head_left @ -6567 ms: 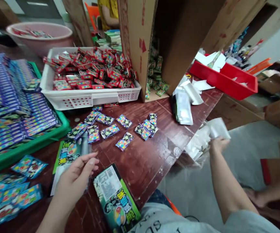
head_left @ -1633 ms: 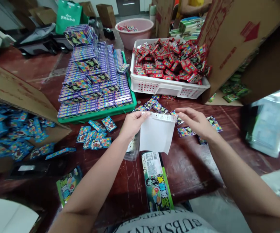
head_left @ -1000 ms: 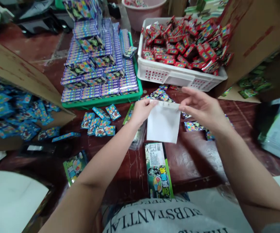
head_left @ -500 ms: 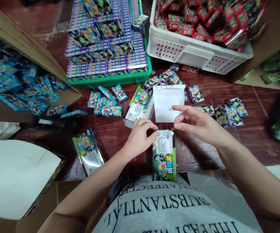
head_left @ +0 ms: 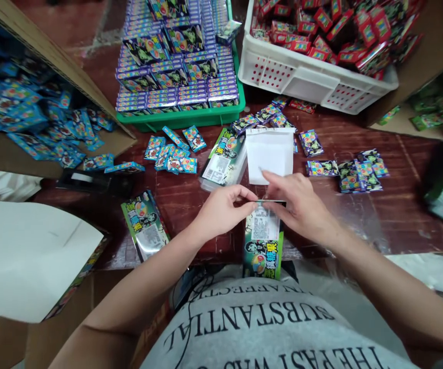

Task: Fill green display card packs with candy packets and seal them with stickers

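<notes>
A green and black printed candy package (head_left: 264, 246) with a white label lies upright in front of my shirt, its far edge between my hands. My left hand (head_left: 225, 209) pinches that far edge with thumb and fingertips. My right hand (head_left: 300, 207) meets it there, thumb on the package's top edge and index finger raised above; whether it holds anything small is hidden. Just beyond my fingers lies a white paper sheet (head_left: 270, 154). Left of the sheet is a second candy package in clear plastic (head_left: 225, 156), and a third package (head_left: 144, 225) lies beside my left forearm.
A green crate (head_left: 183, 119) of stacked purple boxes and a white basket (head_left: 309, 82) of red boxes stand at the back. Small blue boxes (head_left: 175, 154) and purple boxes (head_left: 359, 174) lie scattered on the table. A cardboard carton (head_left: 63, 61) of blue boxes is at left.
My right hand has moved left and down onto the package's far edge. My left hand has shifted right and now pinches that edge. The whole view has tilted slightly.
</notes>
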Demonstrator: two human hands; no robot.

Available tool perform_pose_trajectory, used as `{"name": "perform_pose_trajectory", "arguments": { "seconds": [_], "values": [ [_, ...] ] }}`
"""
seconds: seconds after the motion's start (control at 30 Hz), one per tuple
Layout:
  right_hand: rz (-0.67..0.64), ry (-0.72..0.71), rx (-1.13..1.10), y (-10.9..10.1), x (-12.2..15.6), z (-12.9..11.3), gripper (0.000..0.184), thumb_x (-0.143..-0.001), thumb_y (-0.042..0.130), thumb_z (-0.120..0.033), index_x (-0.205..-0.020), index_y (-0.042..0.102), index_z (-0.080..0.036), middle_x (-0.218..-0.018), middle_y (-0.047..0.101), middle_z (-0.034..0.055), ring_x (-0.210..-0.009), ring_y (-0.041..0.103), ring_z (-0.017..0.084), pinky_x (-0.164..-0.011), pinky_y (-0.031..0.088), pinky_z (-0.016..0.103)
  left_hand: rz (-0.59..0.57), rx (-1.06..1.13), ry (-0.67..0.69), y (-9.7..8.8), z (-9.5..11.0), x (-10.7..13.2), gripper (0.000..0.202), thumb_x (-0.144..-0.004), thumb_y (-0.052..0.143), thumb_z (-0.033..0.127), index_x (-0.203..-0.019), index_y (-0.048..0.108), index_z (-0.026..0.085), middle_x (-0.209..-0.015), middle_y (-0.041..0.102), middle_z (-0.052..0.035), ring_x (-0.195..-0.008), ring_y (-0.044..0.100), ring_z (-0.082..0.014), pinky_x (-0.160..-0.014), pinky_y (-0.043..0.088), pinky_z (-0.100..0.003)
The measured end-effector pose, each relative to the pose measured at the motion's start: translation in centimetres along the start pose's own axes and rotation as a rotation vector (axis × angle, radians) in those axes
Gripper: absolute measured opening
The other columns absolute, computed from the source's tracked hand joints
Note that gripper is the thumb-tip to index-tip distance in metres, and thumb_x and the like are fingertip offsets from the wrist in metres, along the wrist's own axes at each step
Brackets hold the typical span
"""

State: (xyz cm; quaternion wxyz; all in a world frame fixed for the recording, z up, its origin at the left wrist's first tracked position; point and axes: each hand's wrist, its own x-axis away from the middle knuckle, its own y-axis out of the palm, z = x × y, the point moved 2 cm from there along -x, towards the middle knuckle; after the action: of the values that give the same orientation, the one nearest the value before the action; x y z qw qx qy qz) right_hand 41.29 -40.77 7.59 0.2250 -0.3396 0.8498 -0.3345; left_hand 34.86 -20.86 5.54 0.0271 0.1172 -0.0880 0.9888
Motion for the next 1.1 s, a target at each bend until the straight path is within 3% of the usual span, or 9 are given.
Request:
{"name": "perform_pose_trajectory", "arguments": {
  "seconds": [0.17, 0.3, 0.4, 0.47, 0.53, 0.67, 0.77, 0.9, 1.1],
  "values": [
    [0.0, -0.008, 0.062, 1.2, 0.9, -0.4, 0.079, -0.099, 0.056, -0.023, -0.161, 0.011, -0.042, -0.11, 0.073, 0.0004, -0.103, 0.057, 0.027, -0.1, 0.036, 0.053, -0.052, 0.085, 0.009, 0.7, -0.2, 0.1, 0.018, -0.082, 0.074, 0.032, -0.093, 0.068, 0.018, -0.094, 0.074, -0.0062, -0.082, 0.068, -0.0169, -0.079, 0.054, -0.033],
    [-0.054, 0.043, -0.083, 1.1, 1.0, 0.2, 0.075, -0.1, 0.052, -0.027, -0.162, 0.011, -0.038, -0.118, 0.071, 0.004, -0.111, 0.059, 0.029, -0.104, 0.037, 0.057, -0.087, 0.145, 0.01, 0.0, -1.0, -0.4, 0.03, -0.074, 0.082, 0.031, -0.092, 0.061, 0.018, -0.09, 0.068, -0.0022, -0.077, 0.064, -0.0137, -0.072, 0.053, -0.028],
    [0.187, 0.148, -0.315, -0.1, 2.1, 0.9, 0.07, -0.099, 0.055, -0.034, -0.159, 0.018, -0.036, -0.124, 0.065, 0.0076, -0.116, 0.06, 0.028, -0.106, 0.043, 0.054, 0.146, 0.205, -0.024, -3.2, -1.8, -0.3, 0.036, -0.068, 0.086, 0.027, -0.094, 0.062, 0.019, -0.093, 0.066, -0.0019, -0.082, 0.064, -0.0145, -0.071, 0.054, -0.027],
    [0.445, 0.243, -0.423, -0.3, 3.4, 1.4, 0.067, -0.097, 0.06, -0.037, -0.155, 0.027, -0.036, -0.127, 0.06, 0.0096, -0.118, 0.059, 0.027, -0.105, 0.048, 0.049, 0.359, 0.343, -0.038, -5.2, -2.3, 0.6, 0.047, -0.07, 0.085, 0.029, -0.109, 0.061, 0.022, -0.103, 0.066, -0.0037, -0.092, 0.066, -0.0181, -0.073, 0.058, -0.03],
    [0.574, 0.328, -0.505, 0.7, 4.2, 1.5, 0.067, -0.093, 0.065, -0.038, -0.151, 0.031, -0.035, -0.128, 0.056, 0.0104, -0.116, 0.06, 0.026, -0.102, 0.051, 0.046, 0.484, 0.477, -0.012, -5.7, -2.9, 2.0, 0.062, -0.074, 0.083, 0.031, -0.129, 0.055, 0.03, -0.12, 0.064, -0.0054, -0.105, 0.066, -0.0218, -0.076, 0.061, -0.034],
    [0.634, 0.393, -0.643, 3.7, 3.2, 1.0, 0.07, -0.087, 0.073, -0.037, -0.145, 0.033, -0.034, -0.123, 0.053, 0.0092, -0.11, 0.062, 0.025, -0.094, 0.056, 0.044, 0.419, 0.578, 0.038, -2.3, -4.4, 4.9, 0.088, -0.08, 0.08, 0.028, -0.151, 0.03, 0.046, -0.148, 0.051, -0.0041, -0.122, 0.061, -0.024, -0.089, 0.06, -0.038],
    [0.714, 0.338, -0.621, 3.9, 1.7, 1.3, 0.069, -0.083, 0.076, -0.038, -0.14, 0.037, -0.034, -0.119, 0.053, 0.007, -0.102, 0.063, 0.023, -0.085, 0.06, 0.042, 0.22, 0.434, 0.033, 0.0, -5.5, 6.1, 0.076, -0.081, 0.081, 0.029, -0.146, 0.042, 0.035, -0.14, 0.06, -0.0065, -0.118, 0.064, -0.0235, -0.099, 0.054, -0.039],
    [0.486, 0.215, -0.621, 2.8, 0.6, 2.3, 0.088, -0.081, 0.079, -0.037, -0.151, 0.026, -0.043, -0.136, 0.05, 0.0081, -0.096, 0.066, 0.023, -0.072, 0.062, 0.039, 0.218, 0.196, 0.056, -0.2, -5.8, 5.7, 0.048, -0.079, 0.082, 0.033, -0.118, 0.057, 0.021, -0.119, 0.069, -0.0075, -0.114, 0.064, -0.0245, -0.102, 0.05, -0.039],
    [0.15, 0.061, -0.453, 1.8, 0.2, 2.8, 0.101, -0.086, 0.073, -0.039, -0.161, 0.006, -0.045, -0.164, 0.03, 0.0063, -0.109, 0.066, 0.028, -0.072, 0.064, 0.041, 0.121, 0.123, 0.077, 0.1, -5.2, 4.1, 0.042, -0.089, 0.073, 0.034, -0.123, 0.051, 0.023, -0.111, 0.068, -0.0062, -0.102, 0.067, -0.0211, -0.091, 0.053, -0.036]
  ]
}}
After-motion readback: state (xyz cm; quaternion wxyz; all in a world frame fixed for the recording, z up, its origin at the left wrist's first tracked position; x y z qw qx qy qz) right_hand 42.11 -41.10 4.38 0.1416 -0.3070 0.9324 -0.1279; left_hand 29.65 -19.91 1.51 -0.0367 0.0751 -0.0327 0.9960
